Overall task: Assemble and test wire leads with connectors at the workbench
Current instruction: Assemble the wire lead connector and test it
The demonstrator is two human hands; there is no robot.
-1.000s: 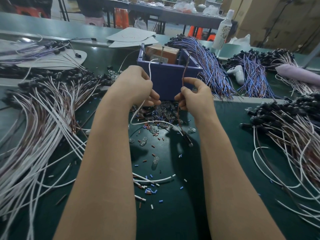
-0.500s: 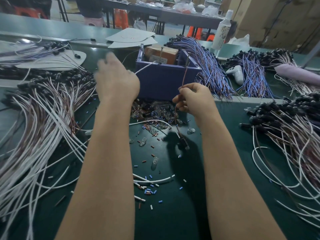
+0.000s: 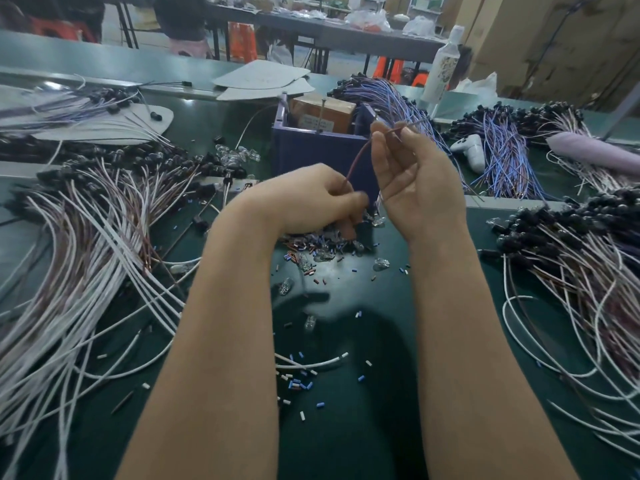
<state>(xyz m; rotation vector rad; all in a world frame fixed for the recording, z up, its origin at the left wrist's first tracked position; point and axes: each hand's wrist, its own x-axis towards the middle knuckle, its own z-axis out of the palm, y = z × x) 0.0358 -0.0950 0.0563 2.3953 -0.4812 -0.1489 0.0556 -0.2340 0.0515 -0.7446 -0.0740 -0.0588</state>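
Head view: two hands hold one brown wire (image 3: 356, 157) before the box (image 3: 311, 154).
Right hand (image 3: 415, 188) fingers pinch its top; left hand (image 3: 311, 199) fingers pinch lower, keeping it straight, I think.

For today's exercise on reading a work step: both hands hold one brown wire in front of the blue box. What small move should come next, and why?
Probably the left hand picks a small clear part from the scatter below it. The right hand already pinches the brown wire near its raised bare tip, ready for fitting; the left sits low over the parts.

I see a green bench (image 3: 363, 427) w/ white wire piles (image 3: 69, 271) left & right, a blue box (image 3: 311, 157) mid-back, and loose bits of insulation (image 3: 298, 382).
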